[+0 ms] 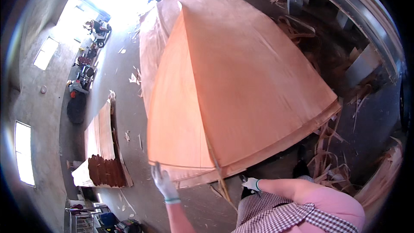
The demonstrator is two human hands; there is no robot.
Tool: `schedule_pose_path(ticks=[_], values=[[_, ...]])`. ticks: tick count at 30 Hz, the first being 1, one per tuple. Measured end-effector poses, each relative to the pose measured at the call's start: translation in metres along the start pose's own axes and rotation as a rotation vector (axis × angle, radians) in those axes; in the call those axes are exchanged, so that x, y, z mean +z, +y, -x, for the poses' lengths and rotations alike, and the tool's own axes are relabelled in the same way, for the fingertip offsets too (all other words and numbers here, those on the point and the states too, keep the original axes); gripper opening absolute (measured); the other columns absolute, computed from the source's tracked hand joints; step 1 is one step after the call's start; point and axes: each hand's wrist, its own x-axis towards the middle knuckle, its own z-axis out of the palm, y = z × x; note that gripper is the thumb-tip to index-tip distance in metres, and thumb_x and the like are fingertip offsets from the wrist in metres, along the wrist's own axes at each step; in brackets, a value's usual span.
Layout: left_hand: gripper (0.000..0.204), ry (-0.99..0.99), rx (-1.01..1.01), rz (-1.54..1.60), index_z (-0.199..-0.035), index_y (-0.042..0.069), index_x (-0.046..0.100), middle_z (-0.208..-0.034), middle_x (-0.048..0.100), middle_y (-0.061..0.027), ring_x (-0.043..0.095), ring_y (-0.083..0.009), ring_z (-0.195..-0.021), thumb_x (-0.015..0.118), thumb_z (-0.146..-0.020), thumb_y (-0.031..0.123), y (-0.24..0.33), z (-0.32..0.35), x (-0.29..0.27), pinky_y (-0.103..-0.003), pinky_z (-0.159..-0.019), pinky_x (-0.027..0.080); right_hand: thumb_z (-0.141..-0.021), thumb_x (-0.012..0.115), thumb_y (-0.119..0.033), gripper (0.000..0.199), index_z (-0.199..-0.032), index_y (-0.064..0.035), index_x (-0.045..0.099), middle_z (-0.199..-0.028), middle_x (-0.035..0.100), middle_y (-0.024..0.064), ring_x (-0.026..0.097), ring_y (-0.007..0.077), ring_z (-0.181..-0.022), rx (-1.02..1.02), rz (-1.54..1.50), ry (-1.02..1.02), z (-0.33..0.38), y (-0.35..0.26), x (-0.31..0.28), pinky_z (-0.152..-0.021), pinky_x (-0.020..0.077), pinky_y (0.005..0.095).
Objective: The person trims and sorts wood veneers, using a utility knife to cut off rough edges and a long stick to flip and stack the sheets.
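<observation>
- Gloved left-hand fingers [160, 177] spread wide, tips touching the near edge of the top veneer sheet [241, 86].
- Right-hand fingers [249, 184] curled just under the same edge; grip hidden, cannot tell.
- Sheet stack [276, 144] just beyond both hands, long axis running near to far.
- Smaller veneer pile [100, 136] lying well left on the floor [125, 99].

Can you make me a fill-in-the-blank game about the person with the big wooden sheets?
1. Both hands wear white ____.
2. The left hand touches the near edge of a thin wooden ____ on the stack.
3. Thin wood scraps lie on the floor to the ____ of the stack.
4. The apron has a ____ pattern.

Answers: gloves, sheet, right, checked
</observation>
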Motion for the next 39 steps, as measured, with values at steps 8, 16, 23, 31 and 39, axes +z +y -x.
schedule_pose_path(ticks=[8, 16, 23, 31, 39], values=[[0.046, -0.560, 0.476, -0.574, -0.124, 0.004, 0.057, -0.138, 0.046, -0.0103, 0.035, -0.0332, -0.135, 0.058, -0.079, 0.015, -0.032, 0.090, 0.001, -0.061, -0.112, 0.011, -0.092, 0.060, -0.025, 0.025, -0.109, -0.0078, 0.065, -0.100, 0.067, 0.0143, 0.062, 0.0265, -0.088, 0.071, -0.573, -0.039, -0.070, -0.004, 0.103, -0.073, 0.0481, 0.0400], [0.091, -0.574, -0.905, -0.329, -0.138, 0.002, 0.035, -0.135, 0.041, -0.0194, 0.046, -0.0319, -0.116, 0.075, -0.069, 0.048, -0.292, 0.185, 0.046, -0.047, -0.095, 0.038, -0.099, 0.046, -0.023, 0.026, -0.118, -0.0086, 0.056, -0.103, 0.066, 0.0151, 0.065, 0.0306, -0.094, -0.076, -1.052, -0.398, 0.027, -0.087, 0.080, -0.077, 0.0547, 0.0467], [0.048, -0.984, -0.871, 0.000, -0.109, 0.000, 0.062, -0.082, 0.064, -0.0070, 0.061, -0.0164, -0.068, 0.072, -0.080, 0.037, -0.216, 0.240, 0.132, -0.034, -0.061, 0.051, -0.101, 0.044, -0.020, 0.039, -0.137, -0.0064, 0.040, -0.113, 0.062, 0.0158, 0.063, 0.0233, -0.094, -0.204, -0.686, -0.043, 0.088, -0.024, -0.003, -0.077, 0.0546, 0.0355], [0.041, -1.498, -0.095, 0.110, -0.115, 0.003, 0.060, -0.101, 0.067, -0.0086, 0.062, -0.0185, -0.090, 0.057, -0.093, 0.038, 0.023, 0.226, 0.113, -0.030, -0.082, 0.049, -0.099, 0.047, -0.016, 0.033, -0.130, -0.0031, 0.047, -0.106, 0.065, 0.0153, 0.063, 0.0225, -0.095, -0.505, -0.490, 0.127, 0.160, 0.010, -0.034, -0.084, 0.0515, 0.0349], [0.039, -1.285, 0.021, -0.192, -0.109, 0.007, 0.063, -0.099, 0.067, -0.0160, 0.064, -0.0335, -0.092, 0.050, -0.092, 0.039, 0.025, 0.224, 0.094, -0.040, -0.084, 0.049, -0.079, 0.074, -0.018, 0.026, -0.096, -0.0007, 0.062, -0.074, 0.061, 0.0034, 0.055, 0.0091, -0.061, -0.518, -0.185, 0.649, 0.281, 0.043, -0.098, -0.055, 0.0469, 0.0253]])
